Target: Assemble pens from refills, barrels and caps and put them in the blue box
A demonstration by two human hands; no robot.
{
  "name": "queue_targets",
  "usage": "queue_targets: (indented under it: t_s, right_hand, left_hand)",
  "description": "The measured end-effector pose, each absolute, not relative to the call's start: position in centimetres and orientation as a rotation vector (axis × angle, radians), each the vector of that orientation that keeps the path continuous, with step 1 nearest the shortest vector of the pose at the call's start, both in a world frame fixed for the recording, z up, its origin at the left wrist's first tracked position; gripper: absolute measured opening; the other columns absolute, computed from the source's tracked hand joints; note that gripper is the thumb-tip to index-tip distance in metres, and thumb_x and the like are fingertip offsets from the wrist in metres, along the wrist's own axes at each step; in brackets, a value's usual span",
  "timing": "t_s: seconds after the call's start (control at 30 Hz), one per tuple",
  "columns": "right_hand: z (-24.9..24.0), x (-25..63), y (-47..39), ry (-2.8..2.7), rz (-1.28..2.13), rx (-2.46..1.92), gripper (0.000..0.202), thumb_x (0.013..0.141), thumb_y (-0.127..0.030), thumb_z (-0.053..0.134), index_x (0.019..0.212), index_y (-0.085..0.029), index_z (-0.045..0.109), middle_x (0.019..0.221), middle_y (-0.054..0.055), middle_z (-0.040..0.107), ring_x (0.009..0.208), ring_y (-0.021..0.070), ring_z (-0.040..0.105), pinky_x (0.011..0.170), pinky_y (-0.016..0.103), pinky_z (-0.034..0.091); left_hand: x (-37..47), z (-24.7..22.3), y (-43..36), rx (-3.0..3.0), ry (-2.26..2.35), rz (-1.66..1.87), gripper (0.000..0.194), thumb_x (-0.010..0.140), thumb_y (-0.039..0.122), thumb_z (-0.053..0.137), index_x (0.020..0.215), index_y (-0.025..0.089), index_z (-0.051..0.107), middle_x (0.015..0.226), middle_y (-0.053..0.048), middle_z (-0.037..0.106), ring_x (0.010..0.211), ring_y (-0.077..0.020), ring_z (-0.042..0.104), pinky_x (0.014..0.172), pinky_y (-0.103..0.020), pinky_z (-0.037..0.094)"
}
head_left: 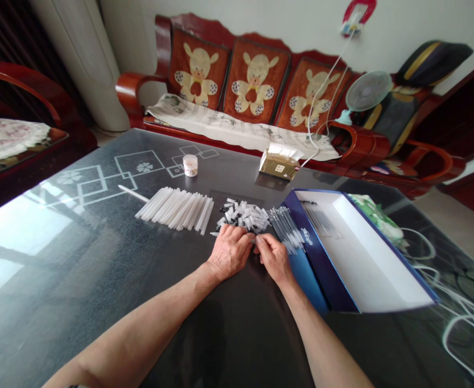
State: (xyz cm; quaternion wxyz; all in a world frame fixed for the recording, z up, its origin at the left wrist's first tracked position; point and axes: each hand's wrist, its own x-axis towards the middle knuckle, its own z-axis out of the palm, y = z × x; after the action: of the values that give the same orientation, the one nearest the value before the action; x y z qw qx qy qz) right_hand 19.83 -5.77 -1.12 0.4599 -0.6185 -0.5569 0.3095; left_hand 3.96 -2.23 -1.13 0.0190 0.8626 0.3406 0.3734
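My left hand (231, 249) is closed around a slim white pen (214, 234), one end of which sticks out left of the fingers. My right hand (272, 255) meets it from the right, thumb and index finger pinched on a small pale piece at the other end. Whether that piece is a cap or the barrel itself is hidden. Just beyond my fingers lies a heap of white and black pen caps (248, 214). To the left, white pen barrels (176, 208) lie side by side. Thin pen refills (285, 226) are spread next to my right hand.
A blue box with a white inside (366, 253) stands on the right, some refills in it. Behind it are a green packet (376, 218) and white cables (463, 302). A small round tub (190, 165) and a tissue box (278, 163) stand farther back on the dark table (140, 269).
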Motion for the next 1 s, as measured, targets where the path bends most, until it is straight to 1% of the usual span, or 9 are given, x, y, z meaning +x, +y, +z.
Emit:
queue_targets:
  t_s: [0.07, 0.23, 0.33, 0.43, 0.5, 0.7, 0.83, 0.93, 1.0]
  right_hand:
    - [-1.6, 20.1, -5.6, -1.204, 0.802, -1.499, 0.039, 0.087, -0.054, 0.052, 0.085, -0.017, 0.063, 0.063, 0.000, 0.060, 0.045, 0.0092, 0.049, 0.043, 0.020, 0.040]
    - [-2.2, 20.3, -5.4, -1.050, 0.814, -1.433, 0.045, 0.089, -0.057, 0.047, 0.090, -0.016, 0.064, 0.066, 0.002, 0.062, 0.048, 0.0095, 0.049, 0.044, 0.020, 0.039]
    - [-1.4, 19.8, -5.8, -1.253, 0.780, -1.452, 0.042, 0.090, -0.054, 0.046, 0.084, -0.018, 0.065, 0.065, 0.001, 0.062, 0.049, 0.0104, 0.051, 0.049, 0.022, 0.042]
    - [-0.5, 19.1, -6.2, -1.432, 0.710, -1.487, 0.041, 0.092, -0.051, 0.045, 0.074, -0.019, 0.064, 0.068, 0.003, 0.066, 0.057, 0.0132, 0.058, 0.058, 0.024, 0.046]
    - [-0.3, 18.8, -6.2, -1.479, 0.693, -1.488, 0.043, 0.093, -0.049, 0.043, 0.070, -0.019, 0.063, 0.068, 0.003, 0.067, 0.060, 0.0143, 0.061, 0.061, 0.025, 0.047]
    - [-0.7, 18.6, -6.0, -1.542, 0.691, -1.481, 0.044, 0.095, -0.047, 0.039, 0.067, -0.020, 0.060, 0.066, 0.003, 0.066, 0.058, 0.0141, 0.060, 0.059, 0.024, 0.046]
    - [-0.8, 18.3, -6.0, -1.674, 0.610, -1.475, 0.043, 0.096, -0.042, 0.040, 0.066, -0.020, 0.062, 0.068, 0.004, 0.065, 0.062, 0.0145, 0.060, 0.061, 0.024, 0.044]
    - [-0.9, 18.4, -6.0, -1.635, 0.582, -1.456, 0.041, 0.096, -0.040, 0.039, 0.069, -0.019, 0.063, 0.073, 0.005, 0.065, 0.064, 0.0142, 0.060, 0.064, 0.025, 0.045]
    - [-1.1, 18.5, -6.1, -1.478, 0.574, -1.484, 0.038, 0.095, -0.042, 0.041, 0.074, -0.019, 0.063, 0.073, 0.005, 0.065, 0.063, 0.0139, 0.060, 0.063, 0.025, 0.047]
  left_hand:
    - [4.0, -0.9, -2.5, 2.586, 1.055, 1.275, 0.020, 0.092, 0.029, 0.050, 0.102, 0.018, 0.063, 0.101, -0.010, 0.064, 0.090, -0.0219, 0.057, 0.084, -0.038, 0.045]
    - [4.2, -1.2, -2.5, 2.057, 1.150, 1.380, 0.026, 0.094, 0.037, 0.048, 0.089, 0.018, 0.065, 0.078, -0.004, 0.066, 0.071, -0.0145, 0.061, 0.070, -0.026, 0.048]
    - [4.0, -1.5, -1.9, 1.688, 1.189, 1.348, 0.030, 0.092, 0.044, 0.050, 0.090, 0.019, 0.067, 0.075, -0.001, 0.066, 0.065, -0.0128, 0.060, 0.065, -0.024, 0.047]
    - [4.0, -1.4, -1.2, 1.394, 1.107, 1.303, 0.036, 0.089, 0.048, 0.054, 0.072, 0.018, 0.064, 0.059, 0.001, 0.060, 0.056, -0.0110, 0.055, 0.058, -0.023, 0.045]
    - [4.2, -1.3, -0.9, 1.233, 0.997, 1.288, 0.037, 0.085, 0.050, 0.059, 0.069, 0.017, 0.062, 0.059, 0.001, 0.060, 0.057, -0.0111, 0.056, 0.059, -0.023, 0.046]
    - [5.1, -0.3, -0.9, 0.755, 0.726, 1.229, 0.044, 0.070, 0.046, 0.072, 0.100, 0.016, 0.060, 0.087, -0.004, 0.068, 0.075, -0.0164, 0.067, 0.071, -0.031, 0.053]
    - [5.0, -0.1, -0.7, 0.715, 0.722, 1.211, 0.049, 0.072, 0.040, 0.069, 0.113, 0.018, 0.054, 0.080, 0.000, 0.065, 0.067, -0.0129, 0.064, 0.066, -0.028, 0.053]
    - [4.5, -0.4, -0.3, 0.898, 0.852, 1.255, 0.042, 0.080, 0.039, 0.059, 0.116, 0.018, 0.056, 0.069, 0.003, 0.059, 0.050, -0.0080, 0.052, 0.051, -0.021, 0.044]
    - [4.1, -0.8, -0.2, 1.167, 1.014, 1.318, 0.036, 0.086, 0.039, 0.054, 0.114, 0.018, 0.060, 0.065, 0.004, 0.057, 0.049, -0.0082, 0.050, 0.050, -0.021, 0.042]
